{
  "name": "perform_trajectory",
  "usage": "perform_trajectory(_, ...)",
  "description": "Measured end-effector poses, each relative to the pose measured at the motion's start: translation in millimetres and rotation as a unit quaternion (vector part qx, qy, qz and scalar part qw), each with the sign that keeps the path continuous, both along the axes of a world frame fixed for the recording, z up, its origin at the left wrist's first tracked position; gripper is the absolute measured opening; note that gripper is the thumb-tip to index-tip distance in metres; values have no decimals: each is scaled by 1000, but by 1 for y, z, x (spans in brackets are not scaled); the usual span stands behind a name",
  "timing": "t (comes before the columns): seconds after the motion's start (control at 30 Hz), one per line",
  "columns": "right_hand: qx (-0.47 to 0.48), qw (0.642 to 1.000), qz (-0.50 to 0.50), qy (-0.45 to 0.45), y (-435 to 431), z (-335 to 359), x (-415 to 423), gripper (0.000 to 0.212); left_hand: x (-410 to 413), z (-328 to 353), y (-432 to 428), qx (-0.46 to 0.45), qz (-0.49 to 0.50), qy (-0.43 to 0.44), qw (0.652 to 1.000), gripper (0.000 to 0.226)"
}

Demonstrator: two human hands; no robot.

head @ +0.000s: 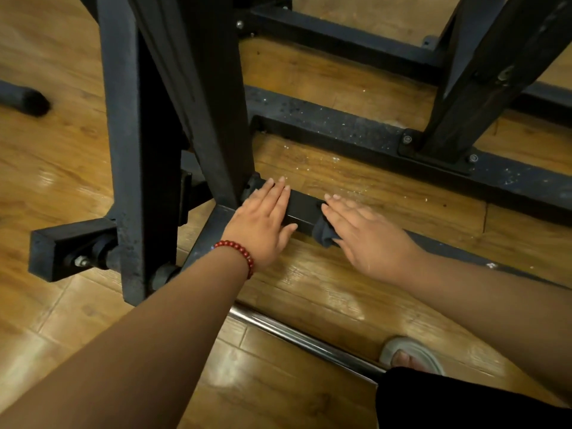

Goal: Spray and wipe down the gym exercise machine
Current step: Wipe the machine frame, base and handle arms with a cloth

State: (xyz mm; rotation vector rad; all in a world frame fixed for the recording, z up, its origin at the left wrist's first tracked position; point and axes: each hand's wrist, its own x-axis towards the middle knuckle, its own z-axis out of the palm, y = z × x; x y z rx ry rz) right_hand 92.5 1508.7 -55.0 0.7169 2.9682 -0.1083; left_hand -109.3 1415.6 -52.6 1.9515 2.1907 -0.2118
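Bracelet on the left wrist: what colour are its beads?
The bracelet is dark red, seen in the head view.

The dark cloth (pixel 323 233) is mostly hidden under the right hand (pixel 368 236); the machine's uprights (pixel 192 88) are cut off above.

Two hands, one cloth, one machine frame – the tally.

Hands number two: the left hand (pixel 263 218) and the right hand (pixel 365 230). There is one dark cloth (pixel 323 232) and one red bead bracelet (pixel 240 253). One black machine frame (pixel 130 150) fills the view, and three of its floor rails can be counted – the near rail (pixel 305 209), the middle rail (pixel 340 128) and the far rail (pixel 340 35). One mounting plate (pixel 439 156) shows two bolt heads. On the wooden floor lie one chrome bar (pixel 309 339) and one padded roller end (pixel 28 100), and one sandalled foot (pixel 411 354) shows at the lower edge.
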Motion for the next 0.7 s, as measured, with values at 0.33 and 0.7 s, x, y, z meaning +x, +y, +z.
perform_trajectory(0.33,-80,996,-34,-4,1,2,2,60,10,4,-2,-26,23,-7,999,67)
perform_trajectory(0.7,-80,994,-73,-2,2,-5,3,63,35,4,-4,-11,41,-26,999,65)
